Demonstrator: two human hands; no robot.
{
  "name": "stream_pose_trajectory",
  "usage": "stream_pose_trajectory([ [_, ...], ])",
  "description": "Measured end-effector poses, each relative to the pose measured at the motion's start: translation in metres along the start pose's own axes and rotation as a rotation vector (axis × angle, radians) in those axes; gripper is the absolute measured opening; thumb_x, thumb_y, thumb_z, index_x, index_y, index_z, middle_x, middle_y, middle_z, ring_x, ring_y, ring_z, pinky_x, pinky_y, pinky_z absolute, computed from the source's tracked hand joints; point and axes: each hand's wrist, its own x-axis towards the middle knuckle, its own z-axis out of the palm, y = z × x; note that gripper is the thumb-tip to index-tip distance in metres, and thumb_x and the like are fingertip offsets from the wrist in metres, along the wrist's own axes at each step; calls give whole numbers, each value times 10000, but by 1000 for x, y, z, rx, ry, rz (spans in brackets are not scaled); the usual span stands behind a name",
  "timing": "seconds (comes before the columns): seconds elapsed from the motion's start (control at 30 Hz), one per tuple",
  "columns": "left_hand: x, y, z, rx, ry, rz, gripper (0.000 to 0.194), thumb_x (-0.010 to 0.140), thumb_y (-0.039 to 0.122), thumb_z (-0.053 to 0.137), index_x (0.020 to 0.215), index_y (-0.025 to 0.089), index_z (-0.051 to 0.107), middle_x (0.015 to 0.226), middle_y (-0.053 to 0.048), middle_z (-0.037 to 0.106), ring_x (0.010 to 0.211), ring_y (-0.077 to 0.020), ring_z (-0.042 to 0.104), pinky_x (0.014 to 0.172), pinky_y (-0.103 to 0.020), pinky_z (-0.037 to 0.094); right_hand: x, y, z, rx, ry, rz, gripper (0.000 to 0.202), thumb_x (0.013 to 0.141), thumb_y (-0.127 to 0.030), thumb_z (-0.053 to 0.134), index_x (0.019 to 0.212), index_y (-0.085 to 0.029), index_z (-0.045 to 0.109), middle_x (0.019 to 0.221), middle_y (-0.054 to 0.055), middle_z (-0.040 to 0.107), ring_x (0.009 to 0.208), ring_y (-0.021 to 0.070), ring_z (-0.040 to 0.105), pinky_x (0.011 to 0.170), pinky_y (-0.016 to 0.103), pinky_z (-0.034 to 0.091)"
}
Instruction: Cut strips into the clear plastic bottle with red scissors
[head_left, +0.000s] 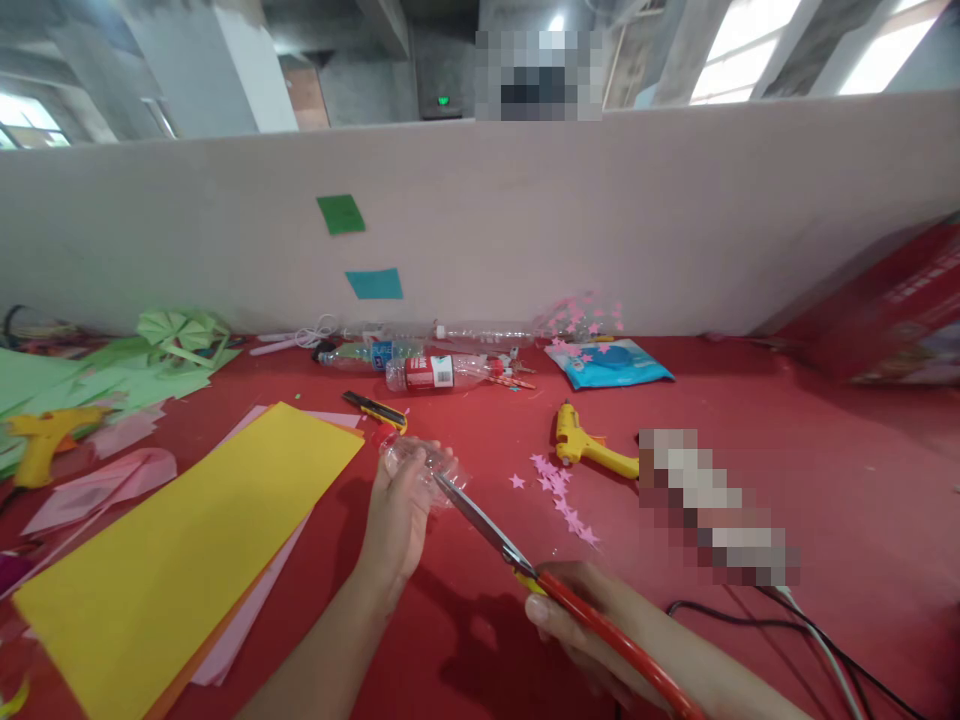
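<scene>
My left hand [405,500] is wrapped round a clear plastic bottle piece [424,468] with a red cap at its upper left end. In my right hand [592,620] is a pair of scissors [517,556] with red handles. The blades point up and left, and their tips meet the bottle piece near its lower right edge. Whether the tips are cutting the plastic or only touching it, I cannot tell. Just beyond my left hand lies a yellow and black utility knife [377,410]. Small pink paper stars [559,485] are scattered right of the bottle piece.
Yellow paper [187,560] lies over pink sheets at left, near green paper [105,380] and a glue gun [49,440]. Plastic bottles [431,373] and a blue packet [607,365] line the white partition [480,230]. Another glue gun [592,450] and cables [817,640] are at right.
</scene>
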Motion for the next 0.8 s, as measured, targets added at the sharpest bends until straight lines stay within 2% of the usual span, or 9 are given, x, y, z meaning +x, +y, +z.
stream_pose_trajectory([
  [0.17,1,-1,-2,-6,-3,-3,306,650,245,760,861,186,546,854,-5,655,869,-179,656,906,-414,486,2,2,4,5,64,43,631,736,-833,410,692,-204,405,488,-85,370,380,52,353,367,163,267],
  [0.3,4,-1,-4,-9,-13,34,277,662,237,752,847,186,554,854,-3,660,852,-169,657,906,-406,485,5,-2,4,-18,66,105,539,782,-720,513,653,-215,375,446,-98,344,333,52,347,357,171,275],
  [0.4,6,-1,-5,-14,-17,52,262,664,229,750,837,182,559,850,-2,661,834,-163,659,906,-405,487,7,-3,4,-33,80,59,501,830,-646,516,631,-213,363,427,-97,339,336,48,333,378,178,250],
  [0.53,6,-1,-6,-5,-33,63,252,682,236,737,846,187,553,851,1,658,830,-158,656,906,-404,483,8,2,5,-27,75,-13,552,795,-722,479,611,-214,363,434,-88,337,362,58,345,385,191,252],
  [0.63,5,-3,-6,33,-81,80,248,689,240,731,849,197,546,845,9,656,827,-153,653,910,-403,475,6,4,6,-1,58,-14,589,757,-791,439,662,-214,374,475,-89,359,370,54,345,385,187,269],
  [0.8,2,-9,-6,74,-139,95,255,675,239,734,854,207,555,850,12,655,819,-153,653,912,-421,472,3,2,7,-30,94,-9,615,756,-815,393,665,-207,376,510,-73,381,383,49,344,377,184,246],
])
